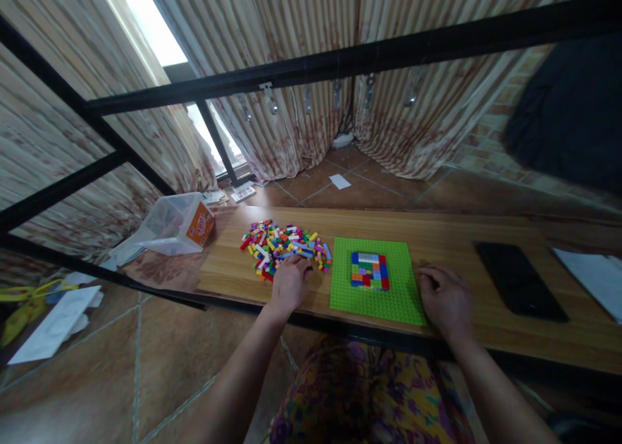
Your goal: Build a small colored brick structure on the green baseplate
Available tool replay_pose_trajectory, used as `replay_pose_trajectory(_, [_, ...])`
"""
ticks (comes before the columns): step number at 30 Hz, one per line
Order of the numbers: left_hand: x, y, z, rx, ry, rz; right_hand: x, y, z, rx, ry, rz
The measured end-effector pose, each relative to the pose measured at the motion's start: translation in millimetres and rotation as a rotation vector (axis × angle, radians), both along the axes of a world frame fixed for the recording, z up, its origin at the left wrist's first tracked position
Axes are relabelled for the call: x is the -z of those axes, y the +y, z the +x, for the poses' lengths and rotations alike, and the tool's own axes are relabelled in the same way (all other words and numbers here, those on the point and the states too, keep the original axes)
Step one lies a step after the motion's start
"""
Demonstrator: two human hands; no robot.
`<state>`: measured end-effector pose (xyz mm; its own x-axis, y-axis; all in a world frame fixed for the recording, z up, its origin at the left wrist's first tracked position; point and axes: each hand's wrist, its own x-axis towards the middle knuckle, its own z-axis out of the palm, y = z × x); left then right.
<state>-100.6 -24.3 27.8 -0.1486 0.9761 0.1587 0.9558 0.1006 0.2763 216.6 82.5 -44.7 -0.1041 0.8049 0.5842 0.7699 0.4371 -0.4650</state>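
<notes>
A pile of small toy building bricks [276,243] in many colours lies loose on the wooden table. My left hand [291,280] rests at the near right side of this pile, fingers drawn together. A small dark spot shows by its fingertips, too small to name. To the right of the pile lies a green studded baseplate [401,256]. Bricks joined into a multicoloured square block [370,271] sit on the middle of the baseplate. Beside the plate's right edge my right hand [444,296] rests on the table, its fingers curled in, with nothing visible in them.
A black phone [519,280] and white paper [593,275] lie on the table [451,236] at the right. A clear plastic box [172,223] with an orange label stands at the left. A black metal bar [311,68] with hooks crosses above the table.
</notes>
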Motion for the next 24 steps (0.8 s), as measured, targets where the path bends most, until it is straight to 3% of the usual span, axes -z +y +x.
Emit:
replay_pose_trajectory(6, [-0.7,5.7,7.3,-0.017,0.019,-0.029,0.9,0.9,-0.1,0.006,0.002,-0.012])
replay_pose_trajectory(16, [-8.7,37.0,77.2,0.238,-0.123,0.019,-4.1,-1.1,-2.5,0.003,0.031,-0.017])
replay_pose_trajectory(24, [-5.0,55.9,95.3,0.303,-0.045,-0.013,-3.4,0.0,-2.9,0.007,0.032,-0.037])
